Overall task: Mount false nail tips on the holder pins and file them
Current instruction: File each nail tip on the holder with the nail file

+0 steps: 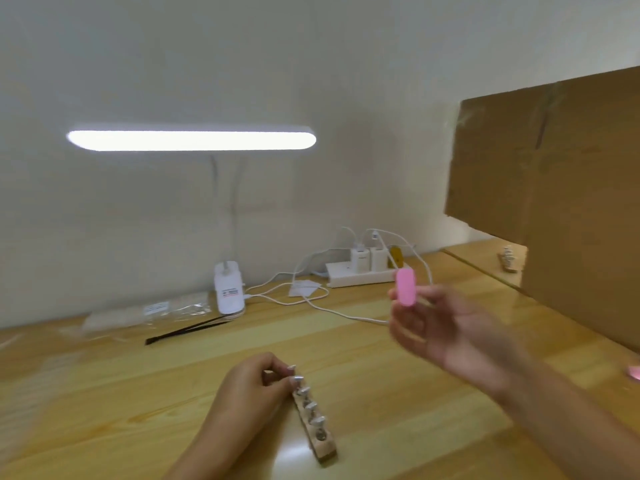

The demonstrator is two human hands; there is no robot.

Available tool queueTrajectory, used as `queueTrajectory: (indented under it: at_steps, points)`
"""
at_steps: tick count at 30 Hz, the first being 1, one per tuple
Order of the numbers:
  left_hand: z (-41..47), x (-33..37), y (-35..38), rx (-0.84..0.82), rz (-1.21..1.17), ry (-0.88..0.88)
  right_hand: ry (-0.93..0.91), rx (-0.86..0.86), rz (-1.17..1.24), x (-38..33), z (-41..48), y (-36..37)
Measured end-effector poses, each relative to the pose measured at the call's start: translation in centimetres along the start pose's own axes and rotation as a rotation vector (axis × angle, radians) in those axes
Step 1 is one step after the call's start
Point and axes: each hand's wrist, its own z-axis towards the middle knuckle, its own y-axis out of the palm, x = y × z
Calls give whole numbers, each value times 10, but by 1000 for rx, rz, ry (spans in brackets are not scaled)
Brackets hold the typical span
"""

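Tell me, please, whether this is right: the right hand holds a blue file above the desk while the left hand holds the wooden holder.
Not quite: the head view shows the file in the right hand is pink, not blue. It is held above the desk, and the left hand holds the wooden holder.
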Motion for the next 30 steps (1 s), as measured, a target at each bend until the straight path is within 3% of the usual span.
queueTrajectory:
  at_steps: [4, 9, 15, 17, 20, 22, 26, 30]
  points:
    - [-5, 0, -1, 4, -6, 30, 271, 146, -164, 50, 32, 19]
    - [-18, -12, -18, -40, 30, 6, 479, 2, -15, 91, 34, 35]
    - [-53, -24, -38, -184, -280, -117, 551, -154, -2, 100, 25, 39]
    - [-59, -23, -35, -76, -461, -117, 515, -193, -32, 99, 24, 39]
    - [-59, -22, -31, 43, -483, -36, 421, -243, -54, 102, 22, 38]
    - [-58, -23, -31, 37, -467, 23, 280, -247, -148, 107, 20, 41]
    - [-60, -23, -31, 6, -447, 59, -146, -123, -654, 119, 12, 48]
    - [-61, -24, -32, 4, -441, 62, -366, -68, -715, 122, 9, 53]
